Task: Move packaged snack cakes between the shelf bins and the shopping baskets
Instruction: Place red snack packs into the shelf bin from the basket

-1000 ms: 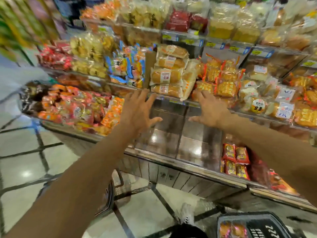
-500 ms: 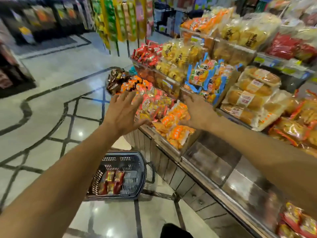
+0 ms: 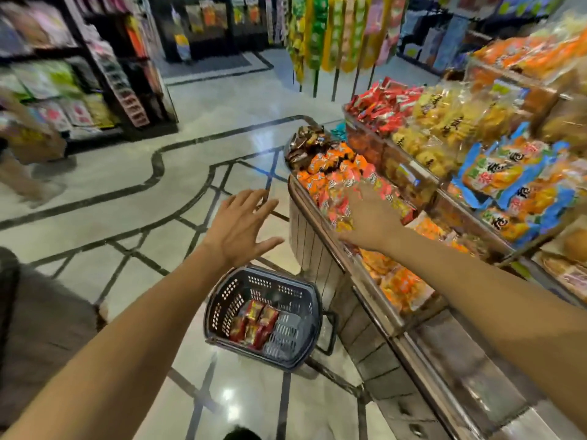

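Observation:
A dark plastic shopping basket point(image 3: 287, 360) stands on the floor beside the shelf, with several red snack cake packs point(image 3: 254, 322) lying in it. The lowest shelf bin point(image 3: 300, 198) holds a heap of orange and red snack cake packs point(image 3: 333, 176). My right hand point(image 3: 370, 217) reaches over that heap, palm down, fingers spread, and holds nothing that I can see. My left hand point(image 3: 241, 227) hovers open in the air left of the bin, above the basket, and is empty.
Higher shelf tiers point(image 3: 476, 147) carry yellow, blue and red snack bags. Brown wrapped sweets point(image 3: 309, 142) fill the bin's far end. Other racks point(image 3: 104, 74) line the far side of the glossy tiled aisle. A blurred person point(image 3: 22, 147) stands at the left edge.
My view has swung left, from the middle of the shelf to its end. Both hands moved with it; the right hand now hovers over the orange and red packs, and the basket lies below.

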